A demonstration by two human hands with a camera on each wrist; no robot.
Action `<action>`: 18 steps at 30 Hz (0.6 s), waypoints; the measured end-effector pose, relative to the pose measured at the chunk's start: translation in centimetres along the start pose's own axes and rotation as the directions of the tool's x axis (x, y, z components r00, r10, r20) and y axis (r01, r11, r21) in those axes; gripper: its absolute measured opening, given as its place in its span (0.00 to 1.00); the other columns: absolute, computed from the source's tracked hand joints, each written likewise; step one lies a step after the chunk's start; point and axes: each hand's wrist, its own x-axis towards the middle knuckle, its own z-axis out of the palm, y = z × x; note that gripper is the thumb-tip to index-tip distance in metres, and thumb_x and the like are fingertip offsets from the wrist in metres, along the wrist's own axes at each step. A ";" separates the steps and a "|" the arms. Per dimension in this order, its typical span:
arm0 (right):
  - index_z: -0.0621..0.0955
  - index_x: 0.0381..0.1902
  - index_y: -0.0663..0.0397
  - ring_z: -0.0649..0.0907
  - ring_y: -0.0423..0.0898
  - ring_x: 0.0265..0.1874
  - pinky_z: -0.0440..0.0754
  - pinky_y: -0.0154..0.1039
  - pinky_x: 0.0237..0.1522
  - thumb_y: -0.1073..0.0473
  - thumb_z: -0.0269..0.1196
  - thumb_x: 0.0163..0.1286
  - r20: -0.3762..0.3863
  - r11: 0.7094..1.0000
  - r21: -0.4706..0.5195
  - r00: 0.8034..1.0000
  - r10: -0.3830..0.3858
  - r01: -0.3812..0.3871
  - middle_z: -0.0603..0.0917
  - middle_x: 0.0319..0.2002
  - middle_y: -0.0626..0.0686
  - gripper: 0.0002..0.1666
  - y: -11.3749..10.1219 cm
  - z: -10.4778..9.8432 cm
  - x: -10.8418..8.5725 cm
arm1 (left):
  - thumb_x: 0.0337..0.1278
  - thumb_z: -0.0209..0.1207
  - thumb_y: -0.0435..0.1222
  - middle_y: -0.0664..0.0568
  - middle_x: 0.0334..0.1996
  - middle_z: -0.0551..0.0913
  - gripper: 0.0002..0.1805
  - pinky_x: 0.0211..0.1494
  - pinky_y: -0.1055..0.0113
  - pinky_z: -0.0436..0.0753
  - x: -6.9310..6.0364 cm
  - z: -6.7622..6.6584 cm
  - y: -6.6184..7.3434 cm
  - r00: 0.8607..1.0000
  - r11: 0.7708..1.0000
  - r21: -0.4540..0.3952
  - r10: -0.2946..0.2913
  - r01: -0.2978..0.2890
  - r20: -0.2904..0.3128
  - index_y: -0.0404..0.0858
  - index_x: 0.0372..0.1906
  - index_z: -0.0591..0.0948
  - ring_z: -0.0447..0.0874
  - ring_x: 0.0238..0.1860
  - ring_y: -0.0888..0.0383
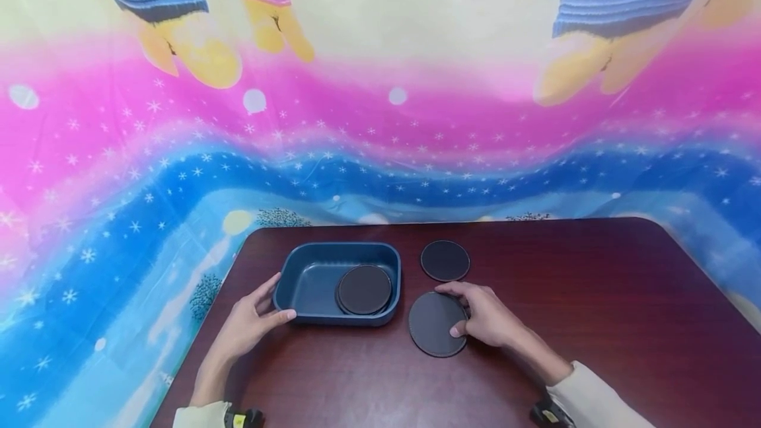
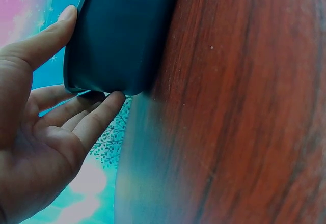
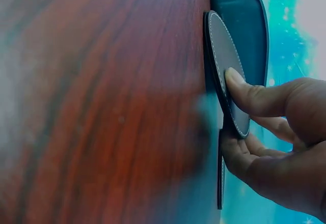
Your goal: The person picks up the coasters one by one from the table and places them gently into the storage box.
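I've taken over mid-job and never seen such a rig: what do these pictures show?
No machine here: a person works with a bare left hand and right hand. The wide picture looks forward and down from the head; the two close ones look from each wrist. On the brown table sits a blue tray, holding what looks like a stack of dark coasters. A separate coaster lies flat right of the tray. The left hand grips the tray's left end; the right hand pinches one more coaster.
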 end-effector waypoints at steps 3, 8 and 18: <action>0.83 0.68 0.56 0.85 0.43 0.34 0.84 0.33 0.35 0.74 0.80 0.55 -0.002 0.996 0.089 1.000 0.020 -0.019 0.90 0.52 0.58 0.41 0.3 -0.4 0.0 | 0.68 0.73 0.42 0.36 0.82 0.67 0.51 0.62 0.60 0.89 0.0 0.0 0.0 1.000 1.000 0.006 0.003 -0.003 0.000 0.46 0.88 0.57 0.73 0.78 0.39; 0.81 0.70 0.60 0.89 0.45 0.29 0.89 0.36 0.32 0.77 0.74 0.63 0.028 0.961 0.265 0.997 0.067 -0.072 0.89 0.52 0.64 0.37 1.2 -1.2 -0.4 | 0.68 0.73 0.42 0.36 0.81 0.67 0.51 0.62 0.60 0.89 0.0 0.1 -0.1 1.000 1.000 0.010 -0.002 0.002 0.005 0.45 0.88 0.57 0.74 0.77 0.39; 0.73 0.77 0.65 0.93 0.54 0.41 0.93 0.45 0.42 0.73 0.67 0.73 0.104 0.851 0.497 0.986 0.133 -0.167 0.85 0.56 0.71 0.36 2.5 -3.0 -0.8 | 0.69 0.72 0.44 0.36 0.81 0.68 0.51 0.62 0.58 0.89 -0.2 -0.3 0.0 1.000 0.999 0.033 0.006 -0.007 0.004 0.46 0.88 0.56 0.75 0.77 0.38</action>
